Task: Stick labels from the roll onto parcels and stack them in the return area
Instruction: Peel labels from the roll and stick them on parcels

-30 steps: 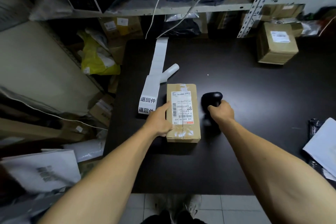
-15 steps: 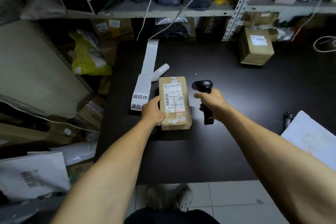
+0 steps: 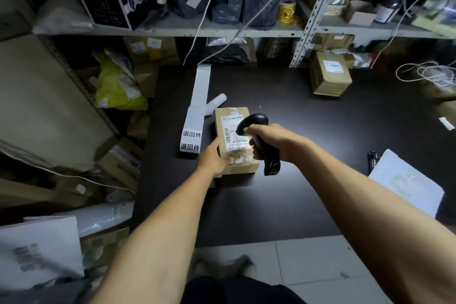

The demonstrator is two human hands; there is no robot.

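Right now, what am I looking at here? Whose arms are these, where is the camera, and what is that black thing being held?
No machine here: these are a person's two bare arms, seen from a camera worn on their head, looking forward and down. They stand at a dark table in a cluttered storeroom. The right hand has its grip round a black barcode scanner, held over a cardboard parcel with a printed shipping label on top. The left hand steadies the parcel at its left side. Beside the parcel lies a white strip of labels unrolled from a roll, two of them printed with Chinese characters. A second box sits at the far edge, and white paper lies to the right.
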